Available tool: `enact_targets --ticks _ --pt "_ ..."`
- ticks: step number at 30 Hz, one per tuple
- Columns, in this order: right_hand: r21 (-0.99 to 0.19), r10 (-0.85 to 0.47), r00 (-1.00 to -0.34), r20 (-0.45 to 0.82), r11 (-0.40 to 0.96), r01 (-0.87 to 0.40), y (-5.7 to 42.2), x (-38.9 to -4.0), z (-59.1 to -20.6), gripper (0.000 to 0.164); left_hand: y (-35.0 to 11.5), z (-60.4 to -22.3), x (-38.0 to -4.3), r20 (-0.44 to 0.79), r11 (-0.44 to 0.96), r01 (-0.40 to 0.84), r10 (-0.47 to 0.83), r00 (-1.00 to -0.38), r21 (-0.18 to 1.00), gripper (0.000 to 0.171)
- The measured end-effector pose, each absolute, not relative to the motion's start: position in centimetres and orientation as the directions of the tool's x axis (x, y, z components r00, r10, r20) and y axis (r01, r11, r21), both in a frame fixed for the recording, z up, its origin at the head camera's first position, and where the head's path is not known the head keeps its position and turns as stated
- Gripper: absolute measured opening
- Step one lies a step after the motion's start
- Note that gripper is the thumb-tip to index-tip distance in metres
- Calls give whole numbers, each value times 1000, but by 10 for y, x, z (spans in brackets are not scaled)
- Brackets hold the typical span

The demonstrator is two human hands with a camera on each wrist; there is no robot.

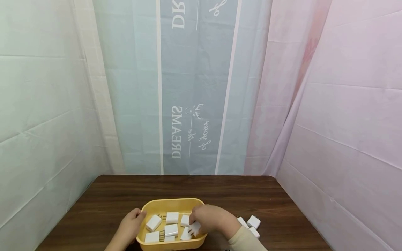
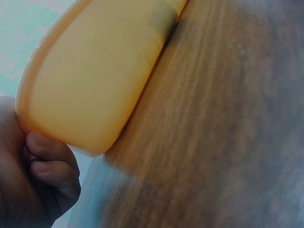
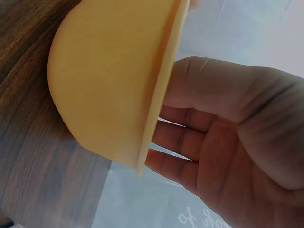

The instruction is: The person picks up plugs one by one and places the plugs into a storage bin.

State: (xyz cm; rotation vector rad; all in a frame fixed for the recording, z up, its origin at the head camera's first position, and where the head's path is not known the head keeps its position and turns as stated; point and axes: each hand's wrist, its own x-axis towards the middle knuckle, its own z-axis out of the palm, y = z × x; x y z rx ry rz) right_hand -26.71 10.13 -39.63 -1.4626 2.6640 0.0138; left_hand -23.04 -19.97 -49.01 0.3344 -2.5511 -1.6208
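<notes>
A yellow plastic basin (image 1: 171, 246) sits near the front of the table, with several white plug chargers (image 1: 172, 218) lying in it. My left hand (image 1: 129, 225) grips the basin's left end, thumb over the rim; the left wrist view shows its curled fingers (image 2: 54, 173) against the outer wall (image 2: 90, 85). Over the basin's right side, my right hand (image 1: 211, 219) pinches a white charger (image 1: 195, 228), its metal prongs pointing down to the left. In the right wrist view the basin wall (image 3: 109, 80) hides the fingertips and that charger.
Several more white chargers (image 1: 253, 222) lie in a small group on the dark wooden table (image 1: 238, 190), right of the basin and partly behind the right forearm. Fabric curtains (image 1: 194, 87) with printed lettering hang behind the table and along both sides.
</notes>
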Motion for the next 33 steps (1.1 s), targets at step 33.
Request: enact_targets --ticks 33 --pt "-103 -798 -570 -195 594 -798 92 -274 -405 23 -201 -489 -230 -41 408 -136 -233 -972 903 30"
